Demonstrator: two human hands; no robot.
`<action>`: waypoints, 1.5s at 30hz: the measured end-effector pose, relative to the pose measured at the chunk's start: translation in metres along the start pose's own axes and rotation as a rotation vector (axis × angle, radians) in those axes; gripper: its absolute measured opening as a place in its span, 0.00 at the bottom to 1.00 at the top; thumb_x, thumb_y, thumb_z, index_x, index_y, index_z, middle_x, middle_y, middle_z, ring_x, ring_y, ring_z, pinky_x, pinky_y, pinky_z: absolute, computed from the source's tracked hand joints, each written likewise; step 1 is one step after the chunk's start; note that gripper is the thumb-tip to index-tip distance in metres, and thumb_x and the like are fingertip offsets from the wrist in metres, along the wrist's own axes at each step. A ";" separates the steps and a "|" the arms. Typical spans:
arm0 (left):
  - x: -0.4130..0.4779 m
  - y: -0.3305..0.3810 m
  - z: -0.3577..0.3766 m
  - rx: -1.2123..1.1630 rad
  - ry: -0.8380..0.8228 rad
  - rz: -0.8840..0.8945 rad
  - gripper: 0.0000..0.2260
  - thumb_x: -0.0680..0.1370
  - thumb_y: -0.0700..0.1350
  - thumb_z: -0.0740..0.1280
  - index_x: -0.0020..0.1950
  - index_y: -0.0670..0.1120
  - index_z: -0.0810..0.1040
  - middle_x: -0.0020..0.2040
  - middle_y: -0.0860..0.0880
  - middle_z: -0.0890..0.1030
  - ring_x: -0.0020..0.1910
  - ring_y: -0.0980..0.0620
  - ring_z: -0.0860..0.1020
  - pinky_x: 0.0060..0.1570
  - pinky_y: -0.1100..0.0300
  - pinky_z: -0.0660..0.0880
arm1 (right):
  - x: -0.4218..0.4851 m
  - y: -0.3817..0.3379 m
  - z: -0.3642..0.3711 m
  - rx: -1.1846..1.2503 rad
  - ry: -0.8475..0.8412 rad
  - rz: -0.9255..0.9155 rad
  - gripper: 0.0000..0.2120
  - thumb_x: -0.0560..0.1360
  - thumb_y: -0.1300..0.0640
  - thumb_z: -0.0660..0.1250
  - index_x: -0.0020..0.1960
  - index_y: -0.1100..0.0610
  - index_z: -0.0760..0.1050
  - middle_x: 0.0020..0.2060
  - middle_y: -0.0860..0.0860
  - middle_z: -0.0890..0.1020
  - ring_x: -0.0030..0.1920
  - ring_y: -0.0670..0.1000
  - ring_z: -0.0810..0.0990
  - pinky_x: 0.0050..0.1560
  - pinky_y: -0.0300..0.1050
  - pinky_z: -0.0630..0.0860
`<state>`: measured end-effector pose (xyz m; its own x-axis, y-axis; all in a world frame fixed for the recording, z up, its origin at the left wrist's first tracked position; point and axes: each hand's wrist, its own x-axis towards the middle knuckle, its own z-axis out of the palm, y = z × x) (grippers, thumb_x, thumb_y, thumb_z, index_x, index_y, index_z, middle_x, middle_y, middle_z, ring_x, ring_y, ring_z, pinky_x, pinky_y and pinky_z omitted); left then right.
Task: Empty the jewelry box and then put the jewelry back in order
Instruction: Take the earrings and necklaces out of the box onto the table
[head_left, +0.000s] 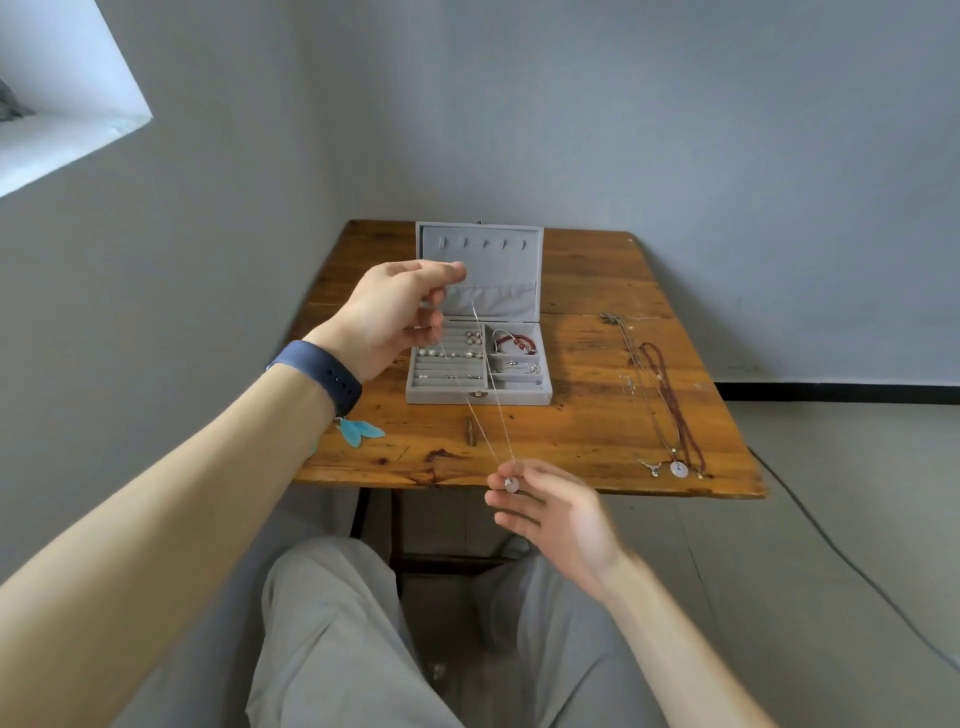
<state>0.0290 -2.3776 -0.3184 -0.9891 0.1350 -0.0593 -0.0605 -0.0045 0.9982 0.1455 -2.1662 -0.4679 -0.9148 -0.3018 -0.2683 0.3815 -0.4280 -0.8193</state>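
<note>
Head view, I see left hand (395, 312) pinching fine silver chain (493, 410) over grey velvet jewelry box (519, 397), right hand (556, 512) pinching round pendant (511, 484) nearside; worn plank table (597, 426), grey walls (727, 130).

One wide-angle view from the person's head faces forward and down. The jewelry box (514, 397) on the table (597, 415) sits mid-frame, the lap (332, 649) close at the bottom, walls (675, 130) above.
</note>
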 end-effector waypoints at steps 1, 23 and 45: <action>0.002 -0.001 0.000 0.010 0.002 -0.003 0.11 0.77 0.50 0.71 0.55 0.45 0.83 0.33 0.52 0.72 0.30 0.54 0.71 0.37 0.57 0.73 | -0.001 0.000 -0.001 -0.004 -0.008 -0.002 0.10 0.74 0.56 0.69 0.53 0.56 0.85 0.55 0.59 0.84 0.57 0.59 0.83 0.54 0.48 0.80; 0.034 -0.002 0.018 0.325 0.063 -0.022 0.11 0.80 0.49 0.69 0.58 0.44 0.79 0.37 0.50 0.79 0.29 0.55 0.78 0.33 0.61 0.74 | -0.021 0.017 -0.017 -0.294 0.176 -0.256 0.12 0.77 0.56 0.70 0.58 0.43 0.81 0.55 0.51 0.86 0.52 0.54 0.85 0.48 0.41 0.81; 0.116 -0.054 0.155 0.721 -0.243 -0.006 0.08 0.76 0.53 0.73 0.48 0.49 0.83 0.29 0.56 0.80 0.23 0.61 0.73 0.23 0.70 0.69 | -0.066 -0.006 -0.115 -0.166 0.506 -0.263 0.10 0.77 0.63 0.70 0.59 0.56 0.80 0.49 0.52 0.87 0.48 0.50 0.86 0.46 0.36 0.79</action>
<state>-0.0614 -2.2078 -0.3777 -0.9264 0.3483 -0.1433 0.1202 0.6340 0.7639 0.1884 -2.0458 -0.5035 -0.9408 0.2574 -0.2205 0.1450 -0.2822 -0.9483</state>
